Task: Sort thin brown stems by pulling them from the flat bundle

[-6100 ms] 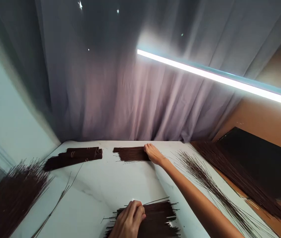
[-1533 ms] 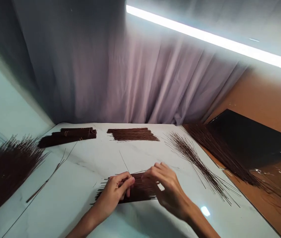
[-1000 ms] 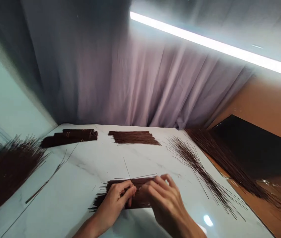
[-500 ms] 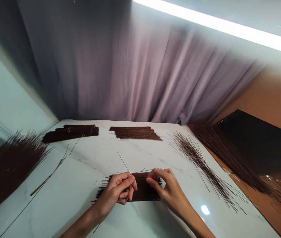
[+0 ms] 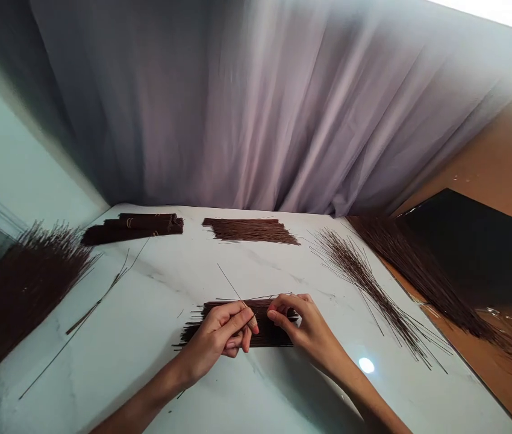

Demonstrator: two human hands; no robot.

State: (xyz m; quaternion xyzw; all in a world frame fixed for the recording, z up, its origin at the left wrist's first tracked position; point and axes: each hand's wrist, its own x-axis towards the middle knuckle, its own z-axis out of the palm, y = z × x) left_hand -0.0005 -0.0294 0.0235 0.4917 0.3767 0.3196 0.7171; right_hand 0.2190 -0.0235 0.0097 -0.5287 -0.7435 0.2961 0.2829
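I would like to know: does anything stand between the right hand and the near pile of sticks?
Nothing visible stands between the right hand and the near pile of sticks. The left hand, pinching a thin stick, is to the side, not between. Whether the right hand touches the pile is unclear.

Compared with 6.1 s ago: right hand [image 5: 303, 325] is off the far bundle [image 5: 251, 230] at 12 o'clock, whose 3 o'clock end is now uncovered; hand now sits over the 3 o'clock end of the near bundle [image 5: 270, 339]. Left hand [image 5: 220, 330], then laid on the near bundle, now pinches a thin stick [image 5: 231, 283].
Compared with 1.0 s ago: stick leans further, toward 11 o'clock; right thumb and forefinger turn to face 9. Less lamp [image 5: 500, 13] shows, at 2 o'clock.
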